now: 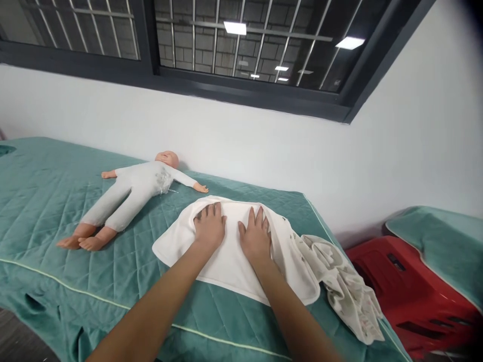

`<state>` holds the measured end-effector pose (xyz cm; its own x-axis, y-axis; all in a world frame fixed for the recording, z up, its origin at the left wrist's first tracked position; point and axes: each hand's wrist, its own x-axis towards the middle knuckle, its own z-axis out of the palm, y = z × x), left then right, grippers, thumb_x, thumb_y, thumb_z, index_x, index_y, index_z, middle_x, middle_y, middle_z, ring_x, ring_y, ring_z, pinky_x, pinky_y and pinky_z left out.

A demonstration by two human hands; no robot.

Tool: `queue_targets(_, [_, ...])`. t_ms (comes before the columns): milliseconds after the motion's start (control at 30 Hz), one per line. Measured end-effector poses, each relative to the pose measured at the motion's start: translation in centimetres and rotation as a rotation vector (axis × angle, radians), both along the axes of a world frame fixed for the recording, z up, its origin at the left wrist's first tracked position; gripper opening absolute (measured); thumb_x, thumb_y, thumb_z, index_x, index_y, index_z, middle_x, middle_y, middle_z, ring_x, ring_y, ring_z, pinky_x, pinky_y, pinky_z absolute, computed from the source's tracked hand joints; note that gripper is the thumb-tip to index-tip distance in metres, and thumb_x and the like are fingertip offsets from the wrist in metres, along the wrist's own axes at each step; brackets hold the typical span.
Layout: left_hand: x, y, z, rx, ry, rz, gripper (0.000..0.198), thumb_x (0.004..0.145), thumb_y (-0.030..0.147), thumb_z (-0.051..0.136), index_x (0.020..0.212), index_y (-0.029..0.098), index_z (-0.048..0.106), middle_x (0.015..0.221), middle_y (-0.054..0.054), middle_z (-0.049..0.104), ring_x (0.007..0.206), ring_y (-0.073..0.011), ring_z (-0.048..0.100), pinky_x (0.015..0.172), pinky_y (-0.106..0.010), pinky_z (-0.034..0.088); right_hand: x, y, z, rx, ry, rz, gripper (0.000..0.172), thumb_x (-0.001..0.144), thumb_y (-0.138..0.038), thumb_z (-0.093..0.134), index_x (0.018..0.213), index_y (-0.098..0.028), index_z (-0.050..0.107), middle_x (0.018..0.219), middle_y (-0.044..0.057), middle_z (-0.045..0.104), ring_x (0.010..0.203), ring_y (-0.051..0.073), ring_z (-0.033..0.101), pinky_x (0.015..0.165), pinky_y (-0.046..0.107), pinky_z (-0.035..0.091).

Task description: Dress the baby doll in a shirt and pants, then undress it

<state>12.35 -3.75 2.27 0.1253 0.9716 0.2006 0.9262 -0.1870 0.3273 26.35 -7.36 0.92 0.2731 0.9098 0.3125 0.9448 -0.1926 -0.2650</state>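
A white cloth (234, 246), like a small baby garment or bib with a few dark marks at its right side, lies spread on the green quilted cover. My left hand (210, 226) rests on its left part, fingers spread and pointing away from me, fingertips at a fold. On the right part lies my right hand (256, 234), also flat with fingers apart. A crumpled pale patterned cloth (343, 281) touches the white cloth's right side. To the left, a baby doll (139, 188) in a white body suit lies on its back, arms out.
The green quilted cover (124, 271) spreads over a bed-like surface against a white wall (241, 146). Above is a dark-framed window (249, 90) with metal bars. At the right stands a red plastic piece (411, 286) beside another green cover (449, 251).
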Motion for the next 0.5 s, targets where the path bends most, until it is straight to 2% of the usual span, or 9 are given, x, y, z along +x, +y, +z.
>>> queue_targets(100, [0.5, 2.1, -0.2, -0.020, 0.010, -0.015, 0.057, 0.099, 0.041, 0.028, 0.152, 0.021, 0.030, 0.152, -0.017, 0.039, 0.137, -0.0348, 0.036, 0.104, -0.058, 0.037, 1.2, 1.9, -0.1, -0.009, 0.007, 0.020, 0.066, 0.098, -0.047, 0.030, 0.155, -0.016, 0.022, 0.164, 0.014, 0.014, 0.141, 0.035, 0.034, 0.112, 0.047, 0.031])
queue_targets(300, [1.8, 6.3, -0.8, -0.054, 0.003, -0.032, 0.059, 0.098, 0.043, 0.026, 0.152, 0.020, 0.030, 0.155, -0.015, 0.036, 0.140, -0.0338, 0.032, 0.108, -0.058, 0.034, 3.2, 6.0, 0.2, -0.079, -0.007, 0.020, 0.066, 0.098, -0.045, 0.028, 0.154, -0.011, 0.024, 0.163, 0.013, 0.016, 0.142, 0.034, 0.033, 0.114, 0.044, 0.030])
queue_targets(400, [2.2, 7.3, -1.4, -0.041, -0.022, -0.029, 0.060, 0.099, 0.044, 0.024, 0.153, 0.017, 0.030, 0.155, -0.016, 0.037, 0.141, -0.0325, 0.033, 0.112, -0.053, 0.032, 3.7, 6.9, 0.0, -0.094, -0.013, 0.034, 0.065, 0.098, -0.044, 0.028, 0.153, -0.009, 0.027, 0.163, 0.014, 0.018, 0.143, 0.033, 0.032, 0.115, 0.043, 0.029])
queue_targets(500, [2.3, 7.5, -1.9, -0.005, -0.025, -0.027, 0.063, 0.099, 0.044, 0.020, 0.153, 0.012, 0.027, 0.155, -0.017, 0.036, 0.142, -0.0325, 0.032, 0.114, -0.050, 0.030, 3.9, 7.3, -0.4, -0.123, -0.013, 0.051, 0.066, 0.098, -0.044, 0.027, 0.154, -0.010, 0.025, 0.164, 0.012, 0.013, 0.144, 0.032, 0.031, 0.115, 0.042, 0.029])
